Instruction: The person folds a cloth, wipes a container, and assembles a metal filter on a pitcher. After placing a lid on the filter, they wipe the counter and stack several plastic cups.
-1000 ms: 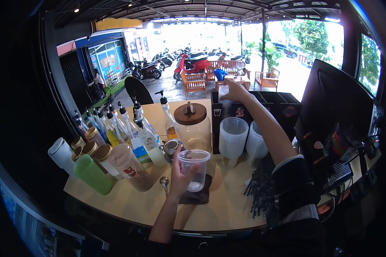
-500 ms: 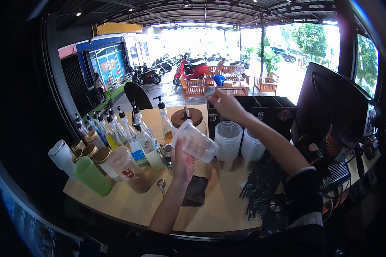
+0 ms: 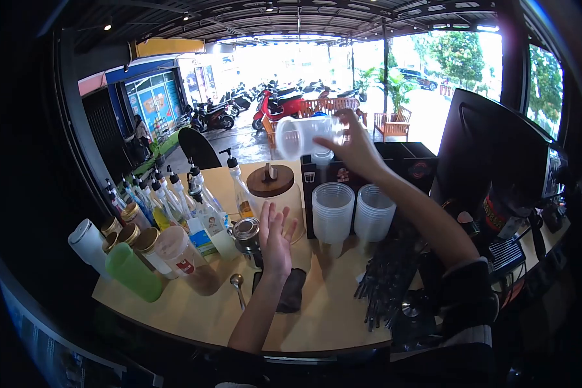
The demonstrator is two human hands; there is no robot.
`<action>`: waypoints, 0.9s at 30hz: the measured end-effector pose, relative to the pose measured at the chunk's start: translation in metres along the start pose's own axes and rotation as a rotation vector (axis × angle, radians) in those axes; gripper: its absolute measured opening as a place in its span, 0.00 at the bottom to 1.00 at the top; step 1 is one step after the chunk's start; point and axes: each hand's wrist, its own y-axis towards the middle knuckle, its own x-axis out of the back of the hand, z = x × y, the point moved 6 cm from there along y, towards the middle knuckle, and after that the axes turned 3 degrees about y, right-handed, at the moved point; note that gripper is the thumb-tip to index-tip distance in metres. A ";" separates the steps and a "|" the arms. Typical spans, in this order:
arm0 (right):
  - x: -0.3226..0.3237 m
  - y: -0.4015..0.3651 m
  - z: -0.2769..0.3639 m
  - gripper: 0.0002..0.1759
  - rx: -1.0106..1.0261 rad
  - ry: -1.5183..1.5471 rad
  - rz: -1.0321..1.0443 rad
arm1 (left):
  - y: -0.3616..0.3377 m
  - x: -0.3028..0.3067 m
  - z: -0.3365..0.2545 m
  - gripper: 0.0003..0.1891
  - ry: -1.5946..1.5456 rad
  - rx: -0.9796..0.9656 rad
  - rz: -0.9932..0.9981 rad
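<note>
My right hand (image 3: 354,145) grips a clear plastic cup (image 3: 291,140), tilted on its side in the air above the front of a black box (image 3: 404,168). Below it and to the left is my left hand (image 3: 277,244), fingers stretched upward and apart, with nothing in it. Behind the left hand stands a large clear canister with a round wooden lid (image 3: 270,181). A metal-topped container (image 3: 246,231) is just left of that hand. Two stacks of clear cups (image 3: 332,210) stand side by side under my right forearm.
Pump bottles (image 3: 213,223) and lidded jars (image 3: 147,242) crowd the left side, with a green container (image 3: 134,275) and a brown-filled pitcher (image 3: 191,268). A spoon (image 3: 237,282), a dark cloth (image 3: 293,290) and black wrapped straws (image 3: 381,288) lie nearer. A large dark machine (image 3: 491,149) stands right.
The cup has passed from my left hand to my right and moved up and away from me. My left hand has let go and opened. The view has shifted slightly.
</note>
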 end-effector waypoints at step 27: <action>-0.097 0.016 -0.130 0.37 -0.118 -0.493 0.561 | -0.024 0.027 -0.005 0.27 0.303 -0.188 0.051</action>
